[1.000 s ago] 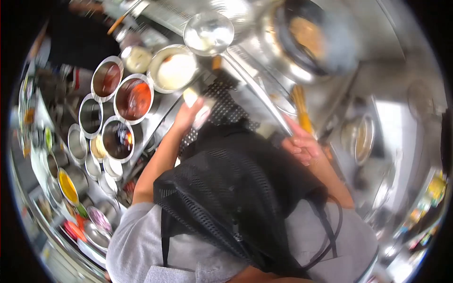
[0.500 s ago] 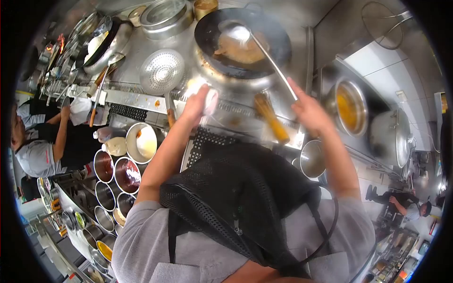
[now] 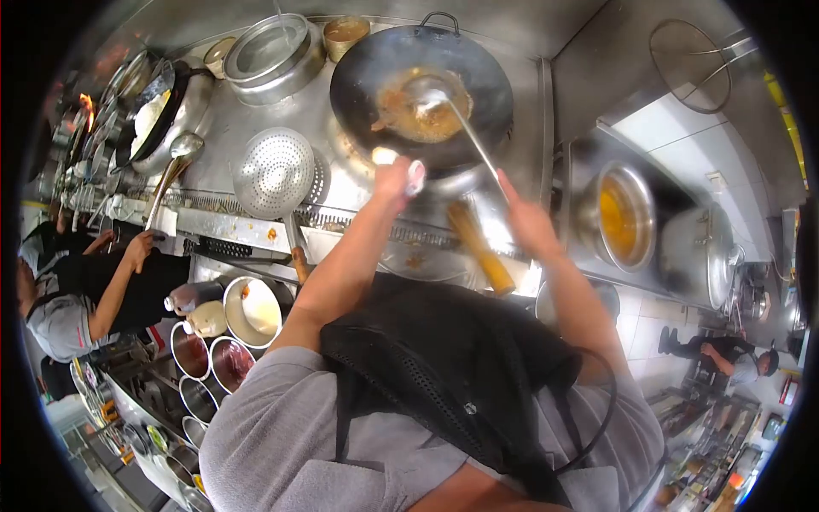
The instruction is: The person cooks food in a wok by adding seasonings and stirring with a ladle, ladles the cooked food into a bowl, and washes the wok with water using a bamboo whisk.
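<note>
A black wok (image 3: pixel 354 102) sits on the range with brown sauce and pieces of food (image 3: pixel 397 111) in its bottom. My right hand (image 3: pixel 531 226) is closed around the long handle of a ladle (image 3: pixel 478 141), whose bowl rests in the sauce. Close to the wok's near left rim, my left hand (image 3: pixel 394 181) is closed on a folded white cloth (image 3: pixel 415 177); whether it also grips the wok cannot be made out. Between my hands, a bamboo wok brush (image 3: pixel 482 252) leans at the range's front edge.
A perforated skimmer (image 3: pixel 275 173) lies left of the wok, near a lidded steel pot (image 3: pixel 271 51). On the right stands a bowl of yellow liquid (image 3: pixel 627 213). Several sauce pots (image 3: pixel 253 311) line my left. A co-worker's hand (image 3: pixel 136 252) holds a ladle farther left.
My left hand has moved right with the cloth, up to the wok's near rim. The ladle stays in the wok, its bowl in the sauce. The co-worker's hand now grips another ladle's handle.
</note>
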`<control>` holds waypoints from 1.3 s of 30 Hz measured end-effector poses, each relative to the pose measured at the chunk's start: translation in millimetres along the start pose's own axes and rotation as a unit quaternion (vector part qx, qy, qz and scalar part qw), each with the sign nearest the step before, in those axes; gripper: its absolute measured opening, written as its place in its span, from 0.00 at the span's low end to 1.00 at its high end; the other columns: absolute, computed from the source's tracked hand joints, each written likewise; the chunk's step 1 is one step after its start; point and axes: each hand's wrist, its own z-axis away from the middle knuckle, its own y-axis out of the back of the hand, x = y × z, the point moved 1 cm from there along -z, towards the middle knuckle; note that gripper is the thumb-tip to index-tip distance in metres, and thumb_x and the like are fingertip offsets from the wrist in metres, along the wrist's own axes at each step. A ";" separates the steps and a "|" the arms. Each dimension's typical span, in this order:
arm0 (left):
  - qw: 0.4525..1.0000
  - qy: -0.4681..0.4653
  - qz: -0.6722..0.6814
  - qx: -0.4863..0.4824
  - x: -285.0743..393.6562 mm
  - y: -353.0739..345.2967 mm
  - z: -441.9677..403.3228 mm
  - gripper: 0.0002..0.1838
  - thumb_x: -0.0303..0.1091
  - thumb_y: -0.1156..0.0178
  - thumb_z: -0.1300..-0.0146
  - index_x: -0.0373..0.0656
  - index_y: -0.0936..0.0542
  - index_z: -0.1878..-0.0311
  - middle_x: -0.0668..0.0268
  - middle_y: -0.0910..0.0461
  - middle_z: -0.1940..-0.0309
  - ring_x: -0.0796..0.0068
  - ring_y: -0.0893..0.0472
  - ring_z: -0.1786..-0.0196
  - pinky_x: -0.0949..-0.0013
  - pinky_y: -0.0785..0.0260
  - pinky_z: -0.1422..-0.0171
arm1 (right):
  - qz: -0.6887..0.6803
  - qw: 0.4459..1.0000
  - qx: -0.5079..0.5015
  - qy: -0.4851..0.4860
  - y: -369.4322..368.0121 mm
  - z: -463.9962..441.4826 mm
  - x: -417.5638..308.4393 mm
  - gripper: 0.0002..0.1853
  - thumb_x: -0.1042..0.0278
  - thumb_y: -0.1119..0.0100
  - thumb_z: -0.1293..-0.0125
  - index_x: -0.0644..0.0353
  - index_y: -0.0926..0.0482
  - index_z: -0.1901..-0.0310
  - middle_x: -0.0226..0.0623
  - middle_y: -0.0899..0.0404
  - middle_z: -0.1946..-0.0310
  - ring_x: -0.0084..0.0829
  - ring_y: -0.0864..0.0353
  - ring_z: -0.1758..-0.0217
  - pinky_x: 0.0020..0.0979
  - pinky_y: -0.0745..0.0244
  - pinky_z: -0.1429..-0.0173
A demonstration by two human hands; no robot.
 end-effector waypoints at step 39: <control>0.987 0.118 0.011 -0.112 23.6 13.2 5.6 0.13 0.52 0.41 0.31 0.54 0.20 0.60 0.73 0.19 0.71 0.74 0.21 0.70 0.65 0.31 0.70 | -0.004 0.995 -0.076 -0.059 7.2 68.5 -52.4 0.48 0.78 0.54 0.40 0.38 0.62 0.20 0.59 0.17 0.55 0.58 0.16 0.53 0.52 0.24 0.45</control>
